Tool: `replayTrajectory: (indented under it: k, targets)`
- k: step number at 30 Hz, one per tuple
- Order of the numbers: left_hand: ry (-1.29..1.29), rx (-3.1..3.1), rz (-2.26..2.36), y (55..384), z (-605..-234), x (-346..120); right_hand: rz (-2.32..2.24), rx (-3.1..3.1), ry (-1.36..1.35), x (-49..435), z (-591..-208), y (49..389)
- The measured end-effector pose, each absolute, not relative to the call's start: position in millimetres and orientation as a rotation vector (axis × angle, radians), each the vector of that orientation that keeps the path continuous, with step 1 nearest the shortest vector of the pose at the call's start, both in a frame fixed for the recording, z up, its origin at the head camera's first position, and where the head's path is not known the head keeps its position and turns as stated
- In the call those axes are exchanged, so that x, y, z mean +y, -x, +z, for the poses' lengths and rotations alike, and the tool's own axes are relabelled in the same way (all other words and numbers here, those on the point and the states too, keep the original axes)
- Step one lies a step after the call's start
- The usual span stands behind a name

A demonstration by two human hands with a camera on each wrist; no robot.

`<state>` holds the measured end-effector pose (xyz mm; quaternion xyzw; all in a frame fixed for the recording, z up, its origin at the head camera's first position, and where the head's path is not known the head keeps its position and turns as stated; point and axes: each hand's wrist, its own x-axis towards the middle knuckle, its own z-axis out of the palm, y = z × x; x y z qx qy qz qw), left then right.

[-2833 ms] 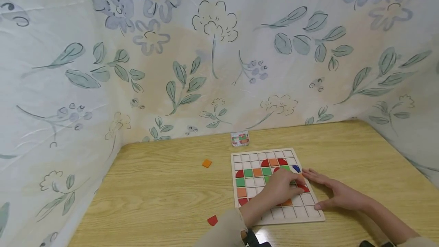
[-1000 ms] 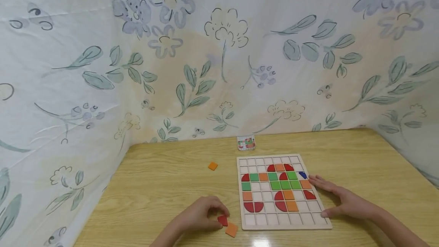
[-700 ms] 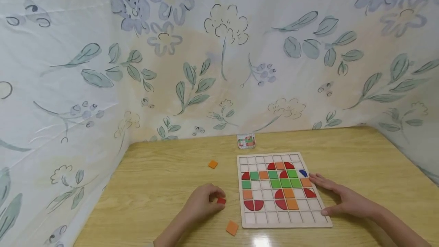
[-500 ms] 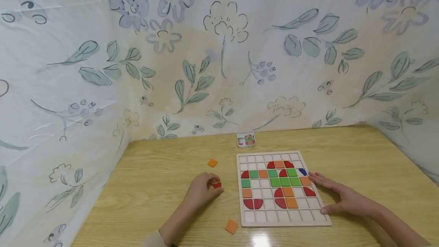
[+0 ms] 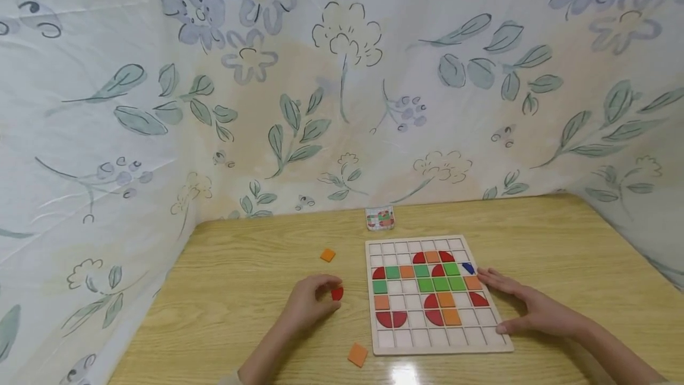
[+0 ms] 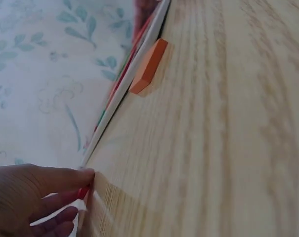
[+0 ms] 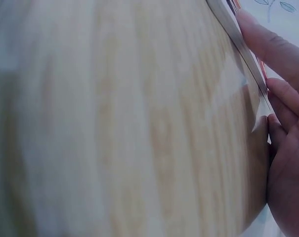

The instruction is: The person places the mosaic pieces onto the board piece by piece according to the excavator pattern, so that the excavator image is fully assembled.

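Note:
My left hand (image 5: pixel 309 303) pinches a red quarter-round tile (image 5: pixel 337 293) between thumb and fingertips, on or just above the table left of the board. In the left wrist view, a sliver of that red shows under the thumb (image 6: pixel 65 178). The wooden grid board (image 5: pixel 427 338) holds red quarter-rounds, green squares and orange squares in a pattern, plus a dark blue piece (image 5: pixel 468 268) near its right edge. Against that right edge rests my right hand (image 5: pixel 529 311), fingers extended and thumb at the lower corner. The right wrist view shows its fingers touching the board's side.
One orange square tile (image 5: pixel 358 354) lies by the board's lower left corner, another (image 5: pixel 328 255) farther back on the left. A small pattern card (image 5: pixel 380 218) sits behind the board on the wooden table (image 5: pixel 240 266). Floral cloth (image 5: pixel 342 106) hangs around the back and sides.
My left hand has left the board, picked up the red tile near the front and carried it back along the table's left part. The right hand stays at the board's edge.

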<state>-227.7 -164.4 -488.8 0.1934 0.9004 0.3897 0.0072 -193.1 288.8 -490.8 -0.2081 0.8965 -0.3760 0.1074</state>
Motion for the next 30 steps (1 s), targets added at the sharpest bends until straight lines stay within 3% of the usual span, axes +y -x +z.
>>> replayTrajectory:
  k: [15, 30]
  targets:
    - [-0.577, 2.729, 1.423, 223.0, -487.9, -154.3, -1.150, 2.601, 0.616, 288.0, -491.8, 192.2]
    - [-0.769, 2.559, 1.462, 216.5, -470.2, -66.6, -0.996, 2.719, 0.640, 288.0, -489.2, 193.0]
